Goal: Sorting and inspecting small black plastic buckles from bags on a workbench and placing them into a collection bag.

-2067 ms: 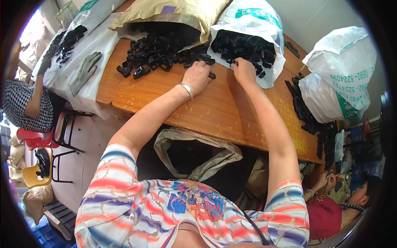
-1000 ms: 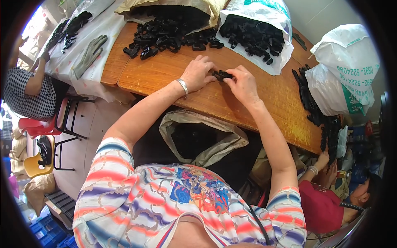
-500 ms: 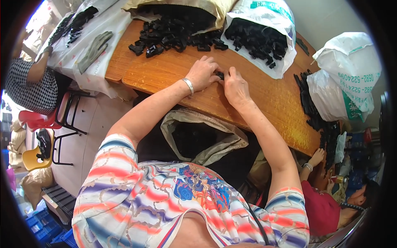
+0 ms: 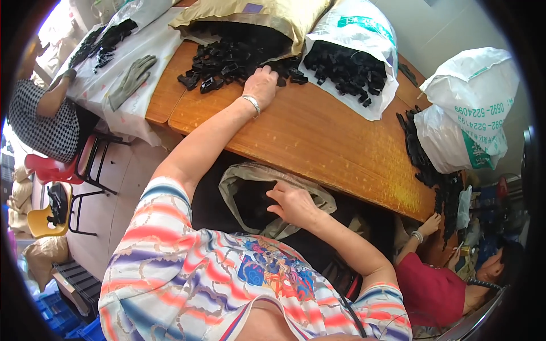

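While your left hand point(image 4: 260, 85) rests with loosely curled fingers on the heap of black plastic parts point(image 4: 230, 59), your right hand point(image 4: 293, 203) hangs spread over the open sack point(image 4: 250, 182) below; parts look light, stiff; pinch one by its edges.

Wood table point(image 4: 318, 136): black parts pile point(image 4: 233, 59), gold sack point(image 4: 267, 14), white sacks point(image 4: 352, 51).

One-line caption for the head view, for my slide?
Left hand reaches into black plastic parts on the wooden table; right hand rests at an open bag below.
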